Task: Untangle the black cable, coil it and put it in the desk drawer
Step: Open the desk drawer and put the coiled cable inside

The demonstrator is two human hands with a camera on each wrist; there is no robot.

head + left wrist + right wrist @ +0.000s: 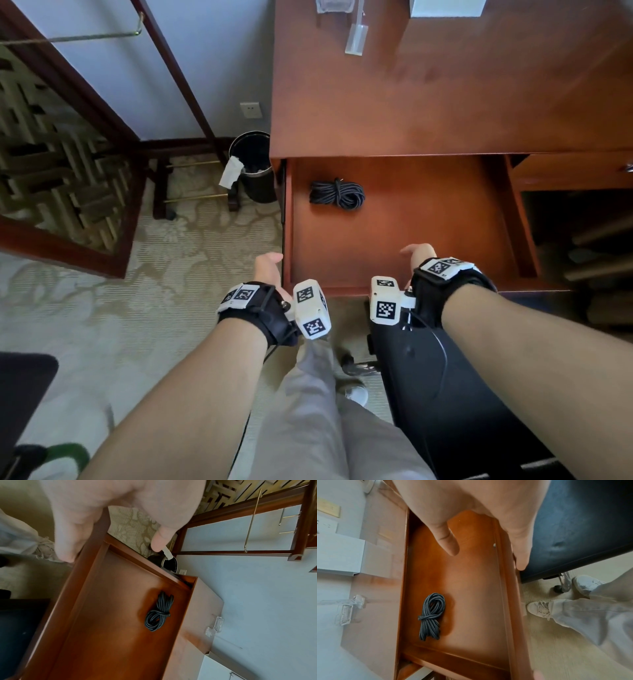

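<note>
The black cable (337,195) (158,614) (430,615) lies coiled and tied round its middle on the floor of the open desk drawer (411,219), near its back left corner. Neither hand touches it. My left hand (269,270) (120,500) is at the drawer's front left corner, its straight fingers (68,545) lying along the front panel and the thumb held apart. My right hand (419,255) (488,500) rests on the front edge near the middle. Its thumb (447,540) hangs over the drawer's inside and its fingers (520,550) lie on the outside.
The wooden desk top (445,102) above the drawer carries a clear acrylic stand (356,37) and a white box (445,8). A black waste bin (253,168) stands left of the desk. A black chair (445,394) is beside my legs, on patterned carpet.
</note>
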